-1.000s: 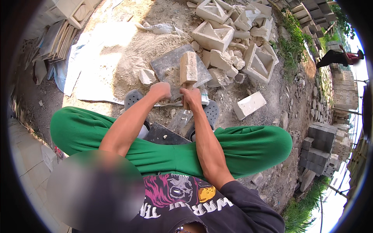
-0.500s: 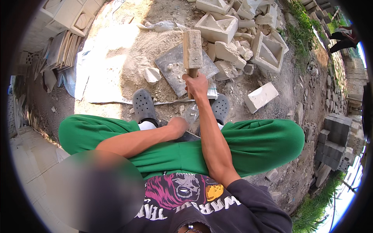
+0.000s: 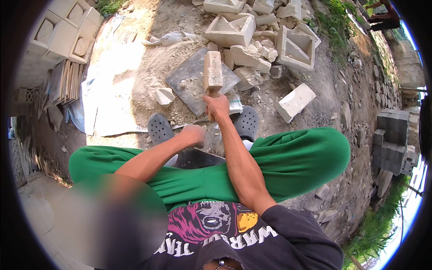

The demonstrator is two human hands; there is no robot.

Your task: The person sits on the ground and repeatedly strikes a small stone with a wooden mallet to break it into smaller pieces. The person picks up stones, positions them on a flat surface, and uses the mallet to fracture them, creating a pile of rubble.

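Looking at decent room around 8 o'clock from the mallet (image 3: 213, 72), out over the pale sheet (image 3: 105, 123), but hemmed in by rubble (image 3: 245, 56) at 2 and a loose block (image 3: 296, 102) at 4. Can't see the bit of slab (image 3: 186, 85) behind the mallet, nor all the rubble, cropped up top. Can't tell curled from holding on the left hand (image 3: 193, 134), too blurred at 7 from the right hand (image 3: 217, 107). Got the handle (image 3: 211, 117) wrapped in the right fingers, topped at 12 by blocky, pale, scuffed wood.
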